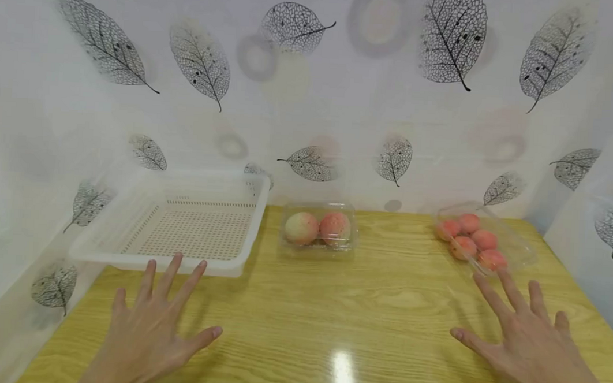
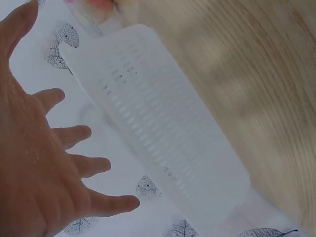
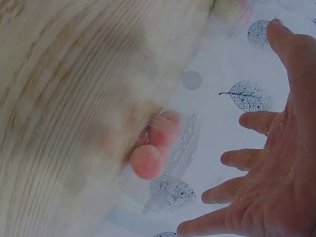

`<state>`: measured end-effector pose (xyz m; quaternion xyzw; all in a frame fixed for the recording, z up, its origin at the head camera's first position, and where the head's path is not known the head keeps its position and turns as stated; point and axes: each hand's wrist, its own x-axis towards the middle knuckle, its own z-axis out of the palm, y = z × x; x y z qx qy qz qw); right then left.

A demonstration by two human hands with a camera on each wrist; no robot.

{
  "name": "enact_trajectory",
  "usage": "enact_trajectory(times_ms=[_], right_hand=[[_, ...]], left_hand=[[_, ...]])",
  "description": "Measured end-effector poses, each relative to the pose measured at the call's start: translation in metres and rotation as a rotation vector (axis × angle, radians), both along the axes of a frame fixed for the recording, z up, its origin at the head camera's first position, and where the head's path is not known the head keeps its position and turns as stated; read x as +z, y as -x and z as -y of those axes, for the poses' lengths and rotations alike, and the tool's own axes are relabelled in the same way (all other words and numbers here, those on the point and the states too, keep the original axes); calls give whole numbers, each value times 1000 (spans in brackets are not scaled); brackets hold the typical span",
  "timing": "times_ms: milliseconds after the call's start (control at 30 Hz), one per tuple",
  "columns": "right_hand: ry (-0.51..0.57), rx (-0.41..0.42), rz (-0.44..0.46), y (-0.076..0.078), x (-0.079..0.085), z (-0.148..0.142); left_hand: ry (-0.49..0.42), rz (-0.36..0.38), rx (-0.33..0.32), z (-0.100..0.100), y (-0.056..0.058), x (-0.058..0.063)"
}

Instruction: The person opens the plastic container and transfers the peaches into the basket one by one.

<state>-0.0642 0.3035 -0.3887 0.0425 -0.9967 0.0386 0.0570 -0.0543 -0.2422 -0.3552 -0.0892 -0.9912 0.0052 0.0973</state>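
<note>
My left hand (image 1: 151, 328) is spread with its fingers straight, held over the table in front of a white plastic basket (image 1: 157, 261). The left wrist view shows a gap between those fingers and the basket wall (image 2: 148, 113). On the other side, my right hand (image 1: 530, 342) is also spread and holds nothing. Nearest to it is a clear plastic box (image 1: 517, 249) with several small pink peaches (image 1: 484, 240), also seen as peaches (image 3: 147, 162) in the right wrist view. Between the hands, farther back, a second clear box (image 1: 317, 251) contains two larger peaches (image 1: 301, 228).
A wood-grain table (image 1: 383, 311) carries the basket and both boxes. White cloth printed with dark leaves (image 1: 452, 37) hangs behind the table and along both sides. The basket's left part reaches past the table's left edge, close to the cloth.
</note>
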Motion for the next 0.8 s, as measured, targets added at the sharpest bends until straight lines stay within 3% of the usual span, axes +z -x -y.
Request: enact_trajectory(times_ms=[200, 467, 800], right_hand=[[57, 21, 9, 2, 3, 7], [161, 87, 7, 13, 11, 25], [244, 193, -2, 43, 17, 59]], left_hand=[[-20, -8, -8, 3, 3, 2], [-58, -91, -25, 10, 12, 1], [-203, -346, -124, 27, 24, -6]])
